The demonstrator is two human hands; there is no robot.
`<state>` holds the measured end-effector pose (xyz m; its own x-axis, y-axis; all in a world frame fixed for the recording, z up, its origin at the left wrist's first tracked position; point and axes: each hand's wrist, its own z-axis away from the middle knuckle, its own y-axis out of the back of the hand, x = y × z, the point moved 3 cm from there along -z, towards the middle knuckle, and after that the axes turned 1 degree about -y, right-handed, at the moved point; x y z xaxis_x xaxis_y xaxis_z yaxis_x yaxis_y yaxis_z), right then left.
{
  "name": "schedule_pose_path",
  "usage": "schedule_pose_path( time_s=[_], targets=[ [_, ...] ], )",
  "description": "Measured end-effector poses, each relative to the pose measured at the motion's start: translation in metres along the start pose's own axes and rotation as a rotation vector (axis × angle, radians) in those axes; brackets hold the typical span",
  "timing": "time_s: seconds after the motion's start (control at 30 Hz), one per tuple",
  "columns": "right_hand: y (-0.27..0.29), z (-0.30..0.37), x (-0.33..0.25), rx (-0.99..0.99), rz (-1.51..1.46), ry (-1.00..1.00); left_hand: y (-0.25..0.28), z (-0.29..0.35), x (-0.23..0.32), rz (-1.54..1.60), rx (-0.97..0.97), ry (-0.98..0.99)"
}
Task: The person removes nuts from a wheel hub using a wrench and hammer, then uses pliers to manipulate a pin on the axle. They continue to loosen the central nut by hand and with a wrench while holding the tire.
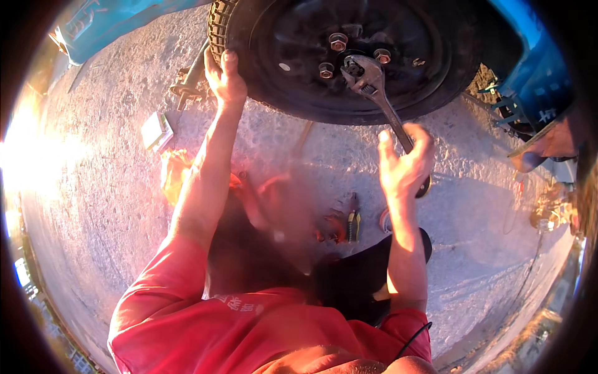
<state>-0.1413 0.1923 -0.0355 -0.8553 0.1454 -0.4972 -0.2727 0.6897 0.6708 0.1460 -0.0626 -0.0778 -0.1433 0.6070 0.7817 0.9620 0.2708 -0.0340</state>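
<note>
A black wheel (299, 68) with a knobbly tyre (219, 28) stands upright in front of me. My left hand (227, 84) grips the tyre's left edge, thumb raised and fingers partly hidden. In my right hand (408, 159) is the handle of a steel adjustable wrench (374, 90). Its jaws lie at the wheel's hub, covering the lower part of it; whether they close on a nut I cannot tell. Around the hub sit hex nuts, one at the top (338, 42), one to the right (382, 56) and one to the left (326, 70).
Pliers with yellow-and-black handles (354, 225) lie on the concrete ground (99, 187) by my knees. A small white box (157, 131), an orange bag (176, 174) and a metal part (187, 90) are at left. Blue body panels (536, 68) flank the wheel. Strong sun glares at far left.
</note>
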Motion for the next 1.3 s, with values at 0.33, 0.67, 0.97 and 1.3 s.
schedule_pose_path(
  time_s=[0.33, 0.67, 0.97, 1.3],
  targets=[
    [0.038, -0.034, 0.078, -0.351, 0.129, -0.118, -0.006, 0.004, 0.013, -0.026, -0.001, 0.127],
    [0.031, 0.042, 0.064, -0.252, -0.29, -0.279, 0.002, 0.009, -0.025, -0.048, 0.011, 0.192],
    [0.019, 0.06, 0.064, -0.46, -0.511, -0.547, 0.009, 0.014, -0.045, 0.043, 0.029, 0.272],
    [0.035, 0.051, 0.056, -0.606, -0.363, -0.486, 0.012, 0.041, -0.07, 0.04, 0.057, 0.204]
  ],
)
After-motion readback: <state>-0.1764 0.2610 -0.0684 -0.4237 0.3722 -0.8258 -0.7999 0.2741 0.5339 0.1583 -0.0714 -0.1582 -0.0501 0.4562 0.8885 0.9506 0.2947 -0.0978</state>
